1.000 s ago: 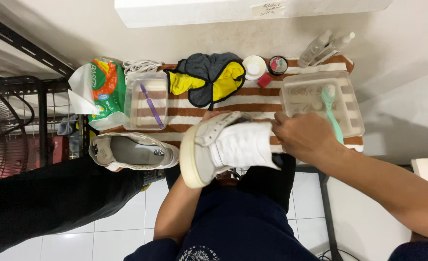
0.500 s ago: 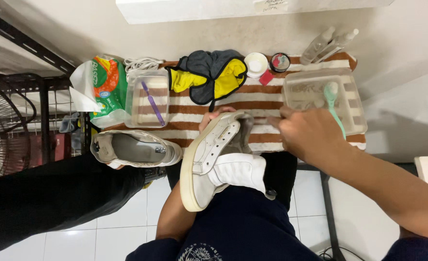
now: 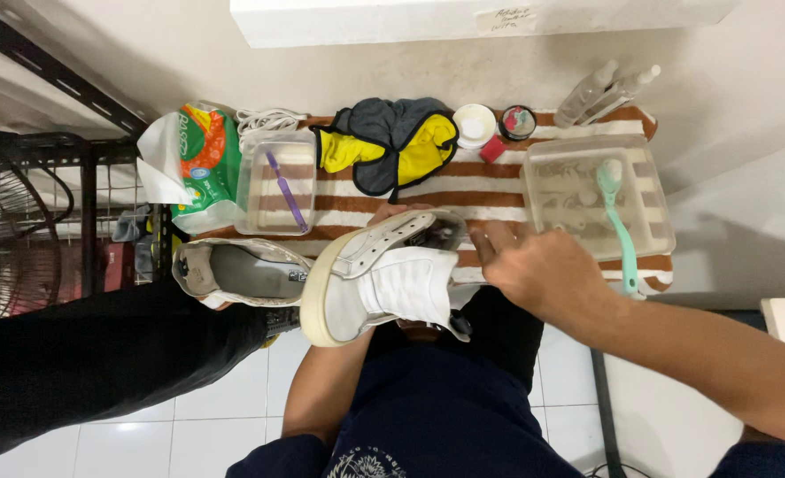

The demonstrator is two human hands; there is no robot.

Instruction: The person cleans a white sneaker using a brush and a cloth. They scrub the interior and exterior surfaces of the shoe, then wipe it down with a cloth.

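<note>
A single head-worn camera looked steeply down from close above the person's lap, taking in the striped cloth point(image 3: 516, 199) against the wall along the upper frame, tiled floor point(image 3: 189, 443) at the bottom, and a metal rack point(image 3: 65, 168) at the left edge.

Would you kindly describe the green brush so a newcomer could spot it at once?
Find the striped towel. At its right end sits a clear tub. The brush lies across it, the only mint-green, long-handled thing there.
</note>
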